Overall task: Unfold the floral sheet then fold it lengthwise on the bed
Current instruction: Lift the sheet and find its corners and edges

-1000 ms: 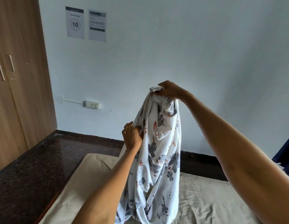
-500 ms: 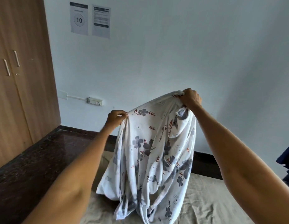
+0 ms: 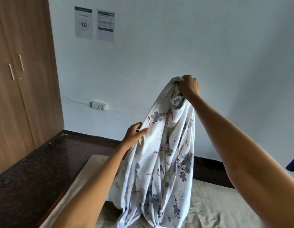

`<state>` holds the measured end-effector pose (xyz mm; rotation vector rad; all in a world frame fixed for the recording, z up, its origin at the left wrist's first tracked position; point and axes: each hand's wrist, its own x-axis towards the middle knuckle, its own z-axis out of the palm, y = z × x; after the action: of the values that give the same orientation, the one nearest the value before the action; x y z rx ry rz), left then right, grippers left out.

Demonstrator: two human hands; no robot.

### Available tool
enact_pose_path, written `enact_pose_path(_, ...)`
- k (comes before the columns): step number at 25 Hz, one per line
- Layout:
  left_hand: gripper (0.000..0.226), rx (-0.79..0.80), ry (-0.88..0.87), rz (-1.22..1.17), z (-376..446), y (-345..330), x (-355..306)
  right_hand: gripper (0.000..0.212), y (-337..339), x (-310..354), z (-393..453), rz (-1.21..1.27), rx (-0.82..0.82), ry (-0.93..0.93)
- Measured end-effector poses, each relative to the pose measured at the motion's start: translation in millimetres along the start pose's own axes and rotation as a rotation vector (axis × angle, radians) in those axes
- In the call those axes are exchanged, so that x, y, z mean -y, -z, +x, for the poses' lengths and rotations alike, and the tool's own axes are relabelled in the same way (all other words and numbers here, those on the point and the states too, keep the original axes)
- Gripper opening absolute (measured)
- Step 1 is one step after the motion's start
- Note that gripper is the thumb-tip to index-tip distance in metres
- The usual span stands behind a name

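My right hand (image 3: 189,87) is raised high with the arm stretched forward, and its grip is clamped on a bunched top corner of the floral sheet (image 3: 161,155). My left hand (image 3: 136,132) is lower, fingers curled and pinching the sheet's left edge. The sheet hangs down onto the bed (image 3: 222,206). Compared with 0.5 s ago, my left hand dropped lower and the sheet hangs narrower.

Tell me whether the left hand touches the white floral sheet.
Touching. The head view shows the left hand with fingers on the white floral sheet at its left edge.
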<state>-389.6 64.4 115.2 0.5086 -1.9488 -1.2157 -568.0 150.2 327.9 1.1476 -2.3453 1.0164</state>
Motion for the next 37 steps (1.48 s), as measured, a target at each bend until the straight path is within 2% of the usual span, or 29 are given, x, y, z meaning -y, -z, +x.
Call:
enact_pose_path(2,0.026,0.063,-0.060,0.252,-1,-12,4,0.026,1,2,0,0.016,0.008,0.003)
enact_pose_path(5,0.020,-0.094,-0.114,0.534,3,-29,6,0.026,4,3,-2,0.026,0.002,0.020)
enact_pose_path(6,0.023,-0.065,-0.114,0.573,4,-33,8,0.027,5,3,-2,0.028,-0.001,0.022)
enact_pose_path(9,0.016,0.199,-0.031,0.577,3,-50,20,0.028,9,1,-2,0.037,-0.011,0.020)
enact_pose_path(10,0.014,0.216,0.015,0.568,0,-57,24,0.028,9,1,-2,0.044,-0.013,0.015)
enact_pose_path(11,0.013,0.176,0.053,0.553,-5,-63,29,0.028,10,2,-1,0.050,-0.013,0.012)
enact_pose_path(14,0.039,-0.069,0.168,0.412,-13,-71,51,0.028,11,-5,-1,0.050,-0.008,-0.009)
enact_pose_path(16,0.039,-0.153,0.220,0.257,-15,-57,68,0.027,11,-19,-2,0.042,-0.010,-0.047)
enact_pose_path(17,0.039,-0.161,0.236,0.218,-14,-46,75,0.026,10,-27,-4,0.037,-0.010,-0.073)
enact_pose_path(19,0.035,-0.073,0.273,0.227,-15,-25,85,0.025,8,-41,-6,0.031,-0.008,-0.128)
enact_pose_path(21,0.026,0.033,0.349,0.290,-19,-6,84,0.024,7,-49,-8,0.034,-0.001,-0.155)
enact_pose_path(22,0.029,0.020,0.375,0.351,-18,4,82,0.023,5,-50,-9,0.034,0.004,-0.156)
enact_pose_path(24,0.021,-0.161,0.376,0.476,-10,30,63,0.022,3,-53,-11,0.026,0.010,-0.151)
enact_pose_path(26,0.018,-0.452,0.315,0.434,8,66,26,0.021,3,-62,-12,0.037,0.003,-0.176)
enact_pose_path(29,0.031,-0.724,0.076,0.222,60,115,-46,0.023,-1,-77,-14,0.033,0.008,-0.212)
enact_pose_path(32,0.040,-0.931,-0.162,0.124,107,128,-115,0.023,-8,-81,-12,0.062,0.006,-0.232)
enact_pose_path(33,0.041,-0.913,-0.212,0.133,115,123,-132,0.023,-8,-82,-11,0.071,0.001,-0.239)
enact_pose_path(34,0.042,-0.803,-0.230,0.209,121,116,-140,0.023,-8,-84,-10,0.082,-0.009,-0.257)
enact_pose_path(35,0.042,-0.608,-0.174,0.342,124,106,-138,0.023,-7,-88,-9,0.093,-0.019,-0.283)
enact_pose_path(36,0.040,-0.370,-0.043,0.496,123,98,-130,0.024,-5,-95,-9,0.099,-0.025,-0.310)
enact_pose_path(37,0.032,-0.207,0.114,0.596,119,96,-115,0.026,-3,-103,-10,0.096,-0.026,-0.331)
